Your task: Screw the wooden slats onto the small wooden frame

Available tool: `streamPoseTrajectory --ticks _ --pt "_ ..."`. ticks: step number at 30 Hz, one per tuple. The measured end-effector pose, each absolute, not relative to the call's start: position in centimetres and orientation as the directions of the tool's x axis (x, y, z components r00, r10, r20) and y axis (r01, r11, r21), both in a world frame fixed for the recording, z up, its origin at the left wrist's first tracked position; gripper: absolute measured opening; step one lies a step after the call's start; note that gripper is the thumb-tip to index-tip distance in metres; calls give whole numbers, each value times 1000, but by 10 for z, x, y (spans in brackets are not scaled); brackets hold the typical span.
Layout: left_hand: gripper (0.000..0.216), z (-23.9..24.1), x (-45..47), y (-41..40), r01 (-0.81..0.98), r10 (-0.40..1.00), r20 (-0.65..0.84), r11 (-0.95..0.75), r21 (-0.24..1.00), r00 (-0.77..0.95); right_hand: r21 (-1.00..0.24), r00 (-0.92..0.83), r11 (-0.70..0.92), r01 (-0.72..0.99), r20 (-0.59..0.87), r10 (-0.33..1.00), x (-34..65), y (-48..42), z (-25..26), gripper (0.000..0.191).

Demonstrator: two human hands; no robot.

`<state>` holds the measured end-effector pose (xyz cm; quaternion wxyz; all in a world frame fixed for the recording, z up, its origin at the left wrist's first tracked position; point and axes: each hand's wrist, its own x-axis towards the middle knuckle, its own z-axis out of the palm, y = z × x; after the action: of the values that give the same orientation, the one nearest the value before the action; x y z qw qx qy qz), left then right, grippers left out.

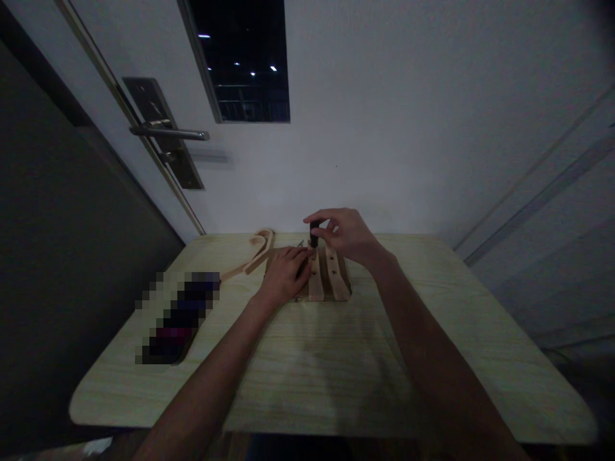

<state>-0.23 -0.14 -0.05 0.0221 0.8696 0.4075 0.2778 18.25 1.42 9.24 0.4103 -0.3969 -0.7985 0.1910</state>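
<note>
A small wooden assembly (340, 285) lies on the table, with two light, curved strips that have dark holes in them. My left hand (283, 272) rests on its left side, fingers stretched forward over the wood and thumb by the nearer strip. A screwdriver (314, 234) with a short black handle stands upright over the far end of that strip, its shaft pointing down at the wood. The fingers of my right hand (343, 235) are closed around the handle from the right. The exact contact at the tip is too small to make out.
A curved wooden hook-shaped piece (262, 250) lies left of the assembly. Nearer on the left is a pixelated dark flat object (180, 320). The pale wood-grain table (298, 378) meets a white door (384, 128) with a metal handle (175, 133).
</note>
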Motion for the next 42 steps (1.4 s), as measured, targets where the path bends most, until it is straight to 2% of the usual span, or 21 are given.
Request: streamPoseTrajectory --ticks 5,10,14,18,24,28,33,35,39,42 --pt "33 -1 -1 -2 699 724 475 -661 272 500 -552 -333 639 535 557 761 179 13 93 13" --pt "33 1 -1 -1 705 727 463 -659 262 507 -504 -357 671 544 584 729 177 14 92 21" --pt "34 1 -2 -1 706 728 452 -659 258 515 -505 -392 710 491 599 698 179 16 92 14" --pt "34 1 -2 -1 698 728 448 -664 270 519 -507 -423 743 437 613 668 181 16 92 21" --pt "33 0 -2 -1 702 728 464 -659 270 504 -593 -393 646 480 514 763 179 10 95 23" --pt "33 1 -2 -1 705 730 457 -657 266 508 -560 -358 640 525 537 764 178 8 97 14" --pt "32 2 -1 -2 708 725 458 -661 250 515 -523 -366 689 502 594 717 177 11 95 41" --pt "32 3 -1 -2 706 720 461 -665 244 519 -526 -358 693 493 604 713 175 11 94 44" --pt "33 3 -1 -3 711 731 461 -653 260 503 -576 -378 682 451 569 730 174 8 97 29" --pt "35 4 -1 -4 700 733 450 -657 278 509 -552 -420 704 447 565 710 176 6 100 12"
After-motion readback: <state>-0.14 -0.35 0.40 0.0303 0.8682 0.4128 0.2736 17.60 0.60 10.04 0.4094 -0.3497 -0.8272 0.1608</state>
